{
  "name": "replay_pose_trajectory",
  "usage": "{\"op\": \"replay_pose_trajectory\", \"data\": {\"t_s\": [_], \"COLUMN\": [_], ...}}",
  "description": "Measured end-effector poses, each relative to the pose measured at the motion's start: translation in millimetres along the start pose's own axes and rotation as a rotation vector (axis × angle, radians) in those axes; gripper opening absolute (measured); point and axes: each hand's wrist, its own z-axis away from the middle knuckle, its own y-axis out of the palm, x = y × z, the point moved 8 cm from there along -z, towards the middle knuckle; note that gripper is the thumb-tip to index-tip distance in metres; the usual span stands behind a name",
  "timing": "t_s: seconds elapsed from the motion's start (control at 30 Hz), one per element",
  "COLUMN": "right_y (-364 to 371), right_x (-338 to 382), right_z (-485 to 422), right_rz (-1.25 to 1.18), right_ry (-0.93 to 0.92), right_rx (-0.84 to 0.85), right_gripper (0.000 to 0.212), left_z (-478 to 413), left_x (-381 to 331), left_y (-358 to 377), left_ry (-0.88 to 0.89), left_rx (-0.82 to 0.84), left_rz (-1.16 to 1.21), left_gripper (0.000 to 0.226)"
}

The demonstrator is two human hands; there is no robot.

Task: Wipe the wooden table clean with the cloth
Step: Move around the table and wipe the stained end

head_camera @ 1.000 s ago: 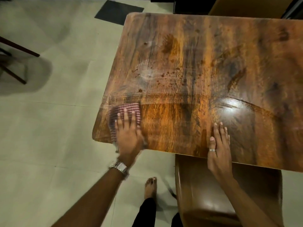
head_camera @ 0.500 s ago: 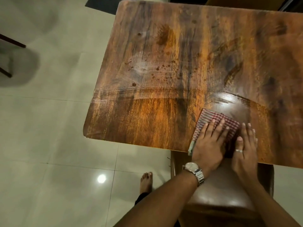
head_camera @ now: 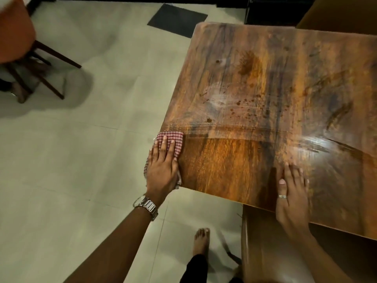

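Note:
The wooden table (head_camera: 265, 82) fills the right of the view, with brown splatter spots and a smeared stain on its far part and a wet, shinier band along the near edge. My left hand (head_camera: 162, 168) presses flat on a red-and-white checked cloth (head_camera: 173, 139) at the table's near left corner, the cloth partly hanging over the edge. My right hand (head_camera: 292, 193), wearing a ring, rests flat on the near edge, fingers together, holding nothing.
A brown leather chair seat (head_camera: 265, 252) sits under the table's near edge. My bare foot (head_camera: 201, 241) stands on the pale tiled floor (head_camera: 81, 160). An orange chair with dark legs (head_camera: 30, 50) is at the far left; a dark mat (head_camera: 177, 20) lies beyond the table.
My left hand has swept the cloth from beside my right hand leftward along the near edge to the table's left corner. The right hand stayed on the edge.

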Motion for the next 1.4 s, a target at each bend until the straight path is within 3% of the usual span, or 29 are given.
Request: {"op": "replay_pose_trajectory", "data": {"t_s": [0.6,0.8,1.03,1.17,1.4], "right_y": [9.5,11.5,1.0,-43.8,-115.7], "right_x": [-10.6,-8.9,-13.0,-73.9,-171.3], "right_z": [-8.3,-11.1,-13.7,-10.9,-18.2], "right_rz": [0.216,0.229,0.012,0.012,0.204], "right_ry": [-0.026,-0.014,0.028,0.221,0.353], "right_rx": [-0.006,-0.013,-0.002,-0.103,-0.113], "right_gripper": [0.06,0.063,0.061,0.067,0.067], "left_z": [-33.2,-42.0,-27.2,-6.5,1.5], "left_x": [-29.9,-130.3,-313.8,-407.1,-523.0], "left_y": [6.6,28.0,87.5,115.6,144.0], "left_ry": [0.015,0.157,0.47,0.594,0.688], "left_rx": [-0.01,0.033,0.156,0.182,0.289], "left_rz": [-0.055,0.011,0.06,0.054,-0.032], "left_gripper": [0.068,0.064,0.061,0.06,0.061]}}
